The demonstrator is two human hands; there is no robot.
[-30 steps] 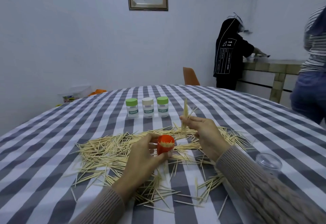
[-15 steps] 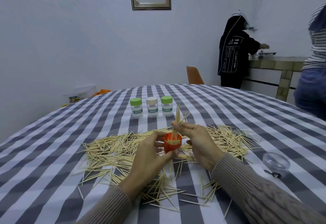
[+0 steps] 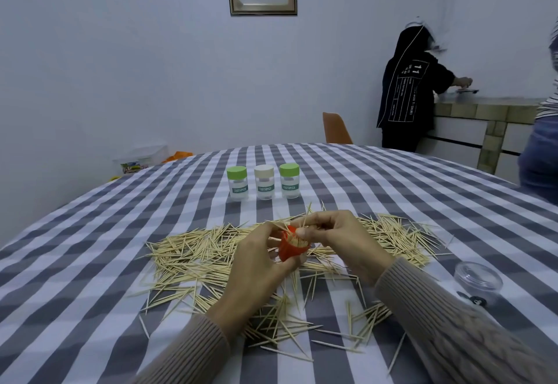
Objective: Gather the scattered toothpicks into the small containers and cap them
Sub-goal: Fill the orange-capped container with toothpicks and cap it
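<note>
**A:** Toothpicks [image 3: 193, 250] first, since they take up the most room: where do they lie from the hands?

**B:** All round them, strewn across the checked tablecloth [image 3: 90, 263]. The thick heap runs from about nine o'clock of the hands, behind them, to three o'clock; looser ones lie at six o'clock, toward the person. Their long axes point every way, though many in the left heap lie roughly nine-to-three.

**A:** And the containers?

**B:** Three capped jars [image 3: 263, 182] stand in a row at twelve o'clock, well apart from the hands. A clear cup [image 3: 478, 279] sits at about four o'clock, near the right sleeve.

**A:** Which is being filled?

**B:** The orange container [image 3: 291, 250], held above the heap. The left hand [image 3: 259, 266] grips it from the nine o'clock side, fingers curled round its wall, mouth tipped up toward one o'clock and already packed with tips.

**A:** The right hand?

**B:** The right hand [image 3: 341, 241] comes in from three o'clock, touching the rim, fingers pinching a small bunch of picks [image 3: 302, 221]. Their long axis stands nearly upright, leaning to one o'clock, close to the container's own axis.

**A:** So the next move?

**B:** I judge it a short push down along that axis. Little space looks left, so splaying picks are the risk.
</note>
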